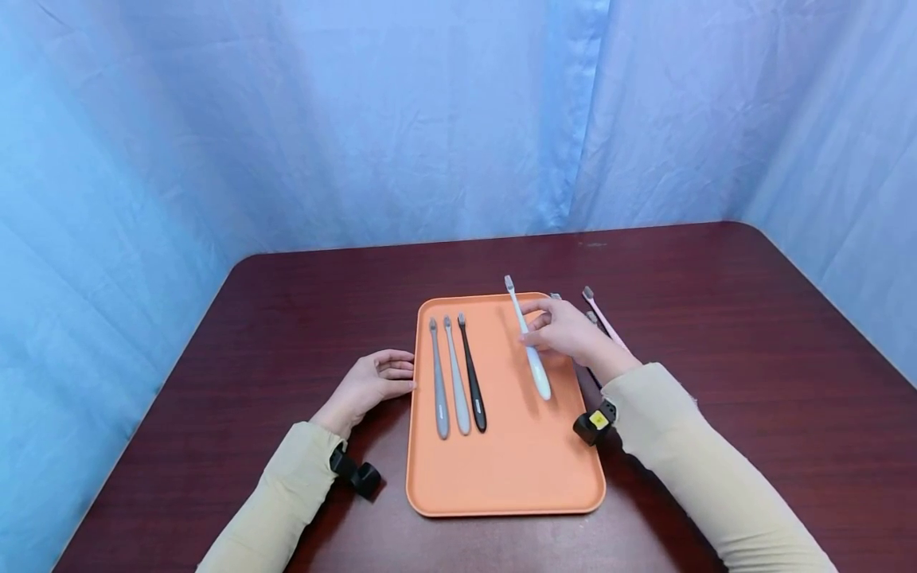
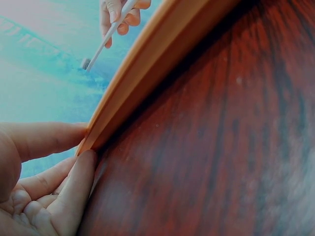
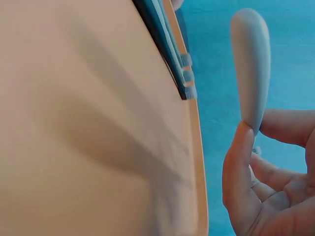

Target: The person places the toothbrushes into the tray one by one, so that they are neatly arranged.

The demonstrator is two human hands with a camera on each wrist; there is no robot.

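Observation:
My right hand [image 1: 562,330] pinches a white toothbrush [image 1: 528,342] and holds it over the right part of an orange tray [image 1: 516,454], bristles pointing away from me. The right wrist view shows the toothbrush handle [image 3: 251,64] between thumb and fingers [image 3: 243,167]. On the tray's left part lie three toothbrushes side by side: a grey one [image 1: 438,382], a lighter grey one [image 1: 455,378] and a black one [image 1: 473,374]. My left hand [image 1: 376,382] rests on the table with straight fingers [image 2: 54,140] touching the tray's left rim [image 2: 142,73].
A pink toothbrush [image 1: 603,314] and other toothbrushes partly hidden behind my right hand lie on the dark wooden table [image 1: 752,358] right of the tray. Blue curtains [image 1: 358,119] enclose the table at the back and sides.

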